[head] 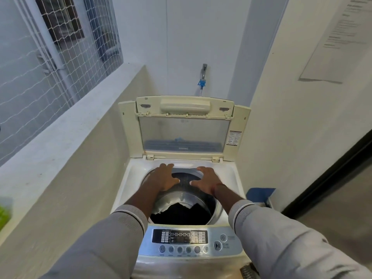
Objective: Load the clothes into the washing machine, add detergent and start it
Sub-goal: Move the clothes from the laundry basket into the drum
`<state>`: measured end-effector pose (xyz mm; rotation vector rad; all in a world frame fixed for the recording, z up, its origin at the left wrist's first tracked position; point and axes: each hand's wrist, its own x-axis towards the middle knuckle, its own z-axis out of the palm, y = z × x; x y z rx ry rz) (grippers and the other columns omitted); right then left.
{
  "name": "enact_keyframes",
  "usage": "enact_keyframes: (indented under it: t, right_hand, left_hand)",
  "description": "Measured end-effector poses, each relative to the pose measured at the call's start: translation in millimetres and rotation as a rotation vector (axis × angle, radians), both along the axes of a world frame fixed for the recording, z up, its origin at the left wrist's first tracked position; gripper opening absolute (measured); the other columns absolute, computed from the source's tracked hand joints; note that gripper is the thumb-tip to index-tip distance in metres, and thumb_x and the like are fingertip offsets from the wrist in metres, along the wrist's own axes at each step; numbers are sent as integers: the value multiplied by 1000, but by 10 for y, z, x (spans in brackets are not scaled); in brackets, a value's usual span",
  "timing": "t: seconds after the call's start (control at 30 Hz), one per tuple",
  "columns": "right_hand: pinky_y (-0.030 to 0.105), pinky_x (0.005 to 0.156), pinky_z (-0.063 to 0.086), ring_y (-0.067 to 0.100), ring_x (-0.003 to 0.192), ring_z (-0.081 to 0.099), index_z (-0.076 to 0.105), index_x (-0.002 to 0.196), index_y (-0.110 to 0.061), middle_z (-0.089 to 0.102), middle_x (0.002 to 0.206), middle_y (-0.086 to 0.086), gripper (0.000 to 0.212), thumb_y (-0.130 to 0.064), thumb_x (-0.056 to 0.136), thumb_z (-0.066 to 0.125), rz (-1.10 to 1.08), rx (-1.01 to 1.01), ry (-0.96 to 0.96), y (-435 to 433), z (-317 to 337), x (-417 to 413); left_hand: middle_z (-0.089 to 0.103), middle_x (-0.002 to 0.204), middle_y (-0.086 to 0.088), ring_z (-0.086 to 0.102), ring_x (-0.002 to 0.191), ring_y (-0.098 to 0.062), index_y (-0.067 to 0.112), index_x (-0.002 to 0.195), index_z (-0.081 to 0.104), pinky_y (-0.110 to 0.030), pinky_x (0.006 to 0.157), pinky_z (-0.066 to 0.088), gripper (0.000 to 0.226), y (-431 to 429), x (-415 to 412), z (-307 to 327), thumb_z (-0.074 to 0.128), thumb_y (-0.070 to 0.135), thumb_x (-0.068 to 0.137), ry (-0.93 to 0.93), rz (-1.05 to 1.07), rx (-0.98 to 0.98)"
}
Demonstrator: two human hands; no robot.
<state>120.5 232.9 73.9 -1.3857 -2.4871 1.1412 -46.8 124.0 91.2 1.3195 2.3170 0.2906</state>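
A white top-loading washing machine [128, 179] stands before me with its lid [184, 127] folded upright at the back. Dark clothes [181, 213] and a bit of white fabric lie in the steel drum. My left hand [162, 179] and my right hand [205, 180] hover flat over the far side of the drum opening, fingers spread, holding nothing. The control panel [187, 240] with buttons and a dark display faces me at the front edge. No detergent container is clearly in view.
A low white wall ledge [60, 137] runs along the left under a netted window. A tap with a blue fitting [202, 77] sits on the back wall. A blue object [260, 193] lies right of the machine, and something green [4, 216] at the far left.
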Motion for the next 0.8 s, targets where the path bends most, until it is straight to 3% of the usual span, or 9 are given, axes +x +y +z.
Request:
enact_keyframes:
  t: [0.2,0.37,0.57,0.8]
  right_hand:
    - [42,112,35,26,134,40,41,141,-27,33,150,4,76,-47,76,75,-41,32,38,101,-11,283]
    - [47,113,30,25,139,34,40,142,-32,28,154,2,73,-45,78,73,-160,95,62,334,16,1035]
    - [47,113,32,23,140,33,40,142,-31,27,155,2,73,-48,78,73,-322,97,44,691,23,2493]
    - [42,110,38,24,135,40,41,141,-29,32,151,2,81,-52,70,72,-505,57,-9,982,-104,4321]
  left_hand:
    - [30,152,-12,33,137,-30,18,148,25,-42,110,32,77,137,267,-15,59,47,86,-2,-64,24]
    - [31,150,-13,36,135,-29,17,148,25,-40,108,34,75,521,923,11,60,42,87,-56,-160,55]
    - [24,154,-12,28,140,-30,18,150,19,-43,112,28,78,1156,2225,6,56,47,88,-60,-307,49]
    - [22,154,-14,29,138,-31,17,150,20,-44,111,31,77,1690,3805,-44,57,44,88,-110,-455,43]
